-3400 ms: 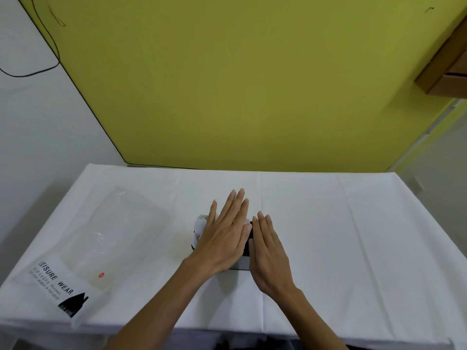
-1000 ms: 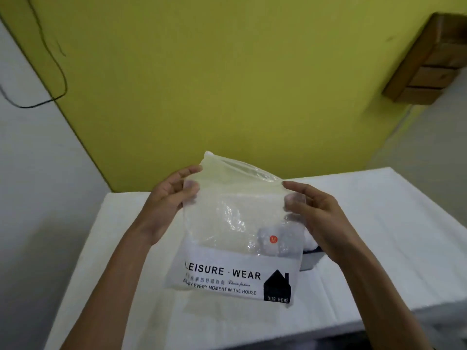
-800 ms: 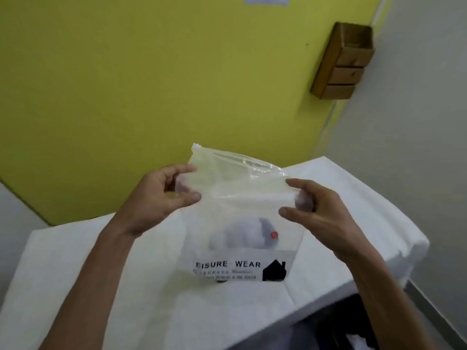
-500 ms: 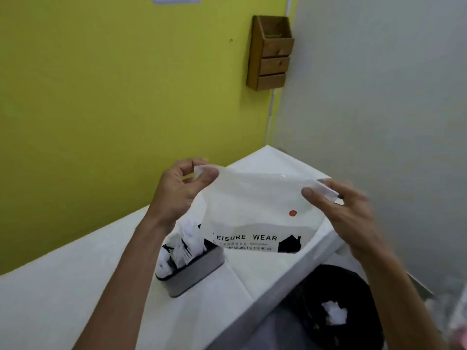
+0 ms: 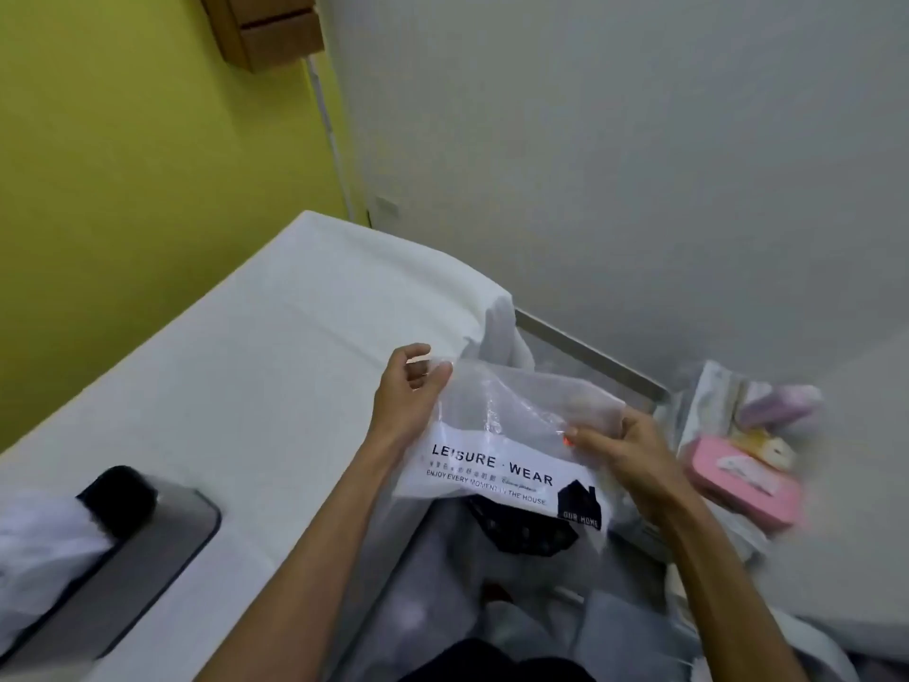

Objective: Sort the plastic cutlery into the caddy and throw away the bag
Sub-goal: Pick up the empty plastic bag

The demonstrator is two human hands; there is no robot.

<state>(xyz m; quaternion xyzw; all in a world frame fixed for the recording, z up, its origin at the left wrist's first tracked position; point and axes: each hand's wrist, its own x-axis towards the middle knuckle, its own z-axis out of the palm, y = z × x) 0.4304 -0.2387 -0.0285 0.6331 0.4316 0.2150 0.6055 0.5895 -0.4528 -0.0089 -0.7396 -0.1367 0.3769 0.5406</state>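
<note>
I hold a clear plastic bag [image 5: 511, 435] with a white "LEISURE WEAR" label, stretched between both hands past the right end of the table. My left hand [image 5: 408, 396] pinches its upper left corner. My right hand [image 5: 624, 450] grips its right edge near a red dot. The bag looks empty. The grey caddy [image 5: 142, 543] stands on the table at the lower left, blurred, with white wrapped cutlery [image 5: 39, 543] and a black item inside.
The white-covered table [image 5: 256, 366] ends at its right edge just left of the bag. Below the bag is a dark round bin [image 5: 521, 529], mostly hidden. A pile of pink and lilac packages [image 5: 747, 465] lies on the right. A wooden wall box [image 5: 265, 27] hangs above.
Both hands lifted the bag off the table and carried it right, beyond the table's end. My view swung right and down; the caddy now sits at the lower left.
</note>
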